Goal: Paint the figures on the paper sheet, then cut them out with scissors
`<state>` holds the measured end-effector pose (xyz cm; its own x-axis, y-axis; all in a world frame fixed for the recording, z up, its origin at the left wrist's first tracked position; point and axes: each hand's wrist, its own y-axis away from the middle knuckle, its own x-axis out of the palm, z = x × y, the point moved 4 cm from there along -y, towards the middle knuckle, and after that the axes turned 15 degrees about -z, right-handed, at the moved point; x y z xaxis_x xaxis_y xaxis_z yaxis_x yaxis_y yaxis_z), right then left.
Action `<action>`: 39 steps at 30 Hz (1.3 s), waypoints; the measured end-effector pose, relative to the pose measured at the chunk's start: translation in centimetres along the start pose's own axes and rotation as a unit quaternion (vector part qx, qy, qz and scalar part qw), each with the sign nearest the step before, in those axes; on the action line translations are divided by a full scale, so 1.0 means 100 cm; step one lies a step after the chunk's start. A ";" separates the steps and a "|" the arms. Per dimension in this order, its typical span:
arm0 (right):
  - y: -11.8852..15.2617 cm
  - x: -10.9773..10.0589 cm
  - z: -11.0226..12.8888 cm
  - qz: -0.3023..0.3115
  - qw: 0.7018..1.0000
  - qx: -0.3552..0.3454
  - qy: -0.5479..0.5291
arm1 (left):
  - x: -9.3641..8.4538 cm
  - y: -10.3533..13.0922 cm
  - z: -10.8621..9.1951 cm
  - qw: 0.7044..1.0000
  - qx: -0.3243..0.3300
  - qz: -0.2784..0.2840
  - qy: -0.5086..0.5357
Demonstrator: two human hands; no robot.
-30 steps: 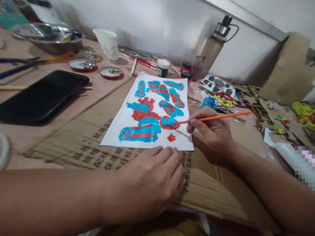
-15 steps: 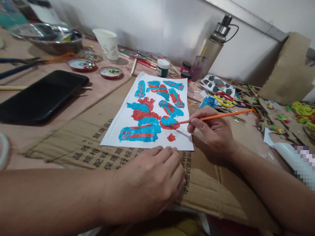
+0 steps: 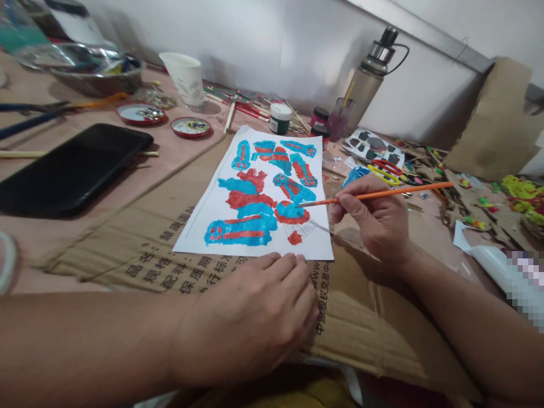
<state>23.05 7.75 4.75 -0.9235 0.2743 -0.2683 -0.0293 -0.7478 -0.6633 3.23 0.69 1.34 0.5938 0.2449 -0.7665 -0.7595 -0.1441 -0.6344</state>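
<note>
My right hand [image 3: 374, 218] pinches a thin orange paintbrush [image 3: 395, 191], its tip at the blue and red round patch [image 3: 293, 211] on a white sheet of paper [image 3: 199, 241]. Several blue and red painted shapes [image 3: 240, 232] cover the sheet, and fine pencil lines show beside the round patch. My left hand [image 3: 259, 314] rests palm down at the sheet's near edge. Its fingers lie side by side, slightly bent, with the thumb hidden. Beneath the paper lies a printed cardboard piece [image 3: 140, 226]. An open-looking blue paint pot [image 3: 356, 174] stands partly behind my right hand.
Left lies a black phone [image 3: 76, 170]; behind it are a metal bowl [image 3: 97, 82] and a paper cup [image 3: 185, 79]. A white-lidded jar [image 3: 280, 118], a steel bottle [image 3: 369, 79] and yellow-and-red-handled scissors [image 3: 385, 173] stand or lie beyond the sheet. Cardboard scraps [image 3: 476, 198] lie right.
My right hand has shifted slightly right and up, and the brush tip has moved from the round patch's lower part to its blue upper part. The left hand has barely moved.
</note>
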 end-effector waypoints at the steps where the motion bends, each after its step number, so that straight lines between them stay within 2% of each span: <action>1: 0.000 0.000 0.000 0.007 1.000 0.001 0.006 | 0.000 0.000 0.000 1.000 0.000 -0.002 -0.001; 5: -0.001 0.001 -0.002 0.039 0.998 0.015 0.037 | 0.000 0.000 0.000 1.000 -0.006 -0.014 -0.012; 11: -0.003 -0.003 0.000 0.008 1.000 0.011 0.026 | 0.001 0.000 -0.001 1.000 -0.012 -0.013 -0.010; 19: -0.004 -0.003 0.004 0.021 0.998 0.029 0.052 | 0.000 0.002 0.000 1.000 -0.016 -0.010 -0.006; 24: -0.004 -0.003 0.007 0.014 0.999 0.016 0.035 | 0.001 0.000 0.000 1.000 -0.013 -0.017 -0.008; 29: -0.002 -0.001 0.004 0.041 0.998 0.016 0.053 | 0.002 0.002 -0.001 1.000 -0.017 -0.015 -0.008; 35: -0.002 -0.002 0.006 0.026 0.999 0.020 0.037 | 0.002 0.002 0.000 1.000 -0.018 -0.016 -0.007; 39: -0.002 -0.001 0.004 0.037 0.998 0.022 0.037 | 0.002 0.002 0.000 1.000 -0.014 -0.015 -0.005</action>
<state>23.03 7.63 5.21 -0.8927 0.2603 -0.3679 0.0193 -0.7935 -0.6083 3.24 0.73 1.06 0.6137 0.2587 -0.7460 -0.7336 -0.1625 -0.6599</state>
